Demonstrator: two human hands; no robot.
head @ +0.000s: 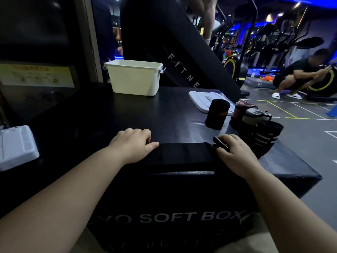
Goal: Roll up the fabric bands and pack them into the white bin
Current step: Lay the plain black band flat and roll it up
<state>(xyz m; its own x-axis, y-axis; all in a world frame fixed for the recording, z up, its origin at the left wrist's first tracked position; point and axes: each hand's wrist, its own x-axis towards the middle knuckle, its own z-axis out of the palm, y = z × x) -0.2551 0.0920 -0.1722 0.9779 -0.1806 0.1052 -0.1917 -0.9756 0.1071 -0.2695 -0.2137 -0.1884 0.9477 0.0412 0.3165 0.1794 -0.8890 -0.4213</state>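
Currently I see the band (182,154) lying flat along the near edge of the surface (164,114), with my left grip (135,143) resting loosely at its left end, thumb touching the cloth and nothing held. My right grip (235,154) pinches the band's right end, where a short turn is rolled at the fingers. Four rolls (217,114) stand just beyond it by the lid (200,98), and the bin (134,79) sits at the far edge, well apart from the band
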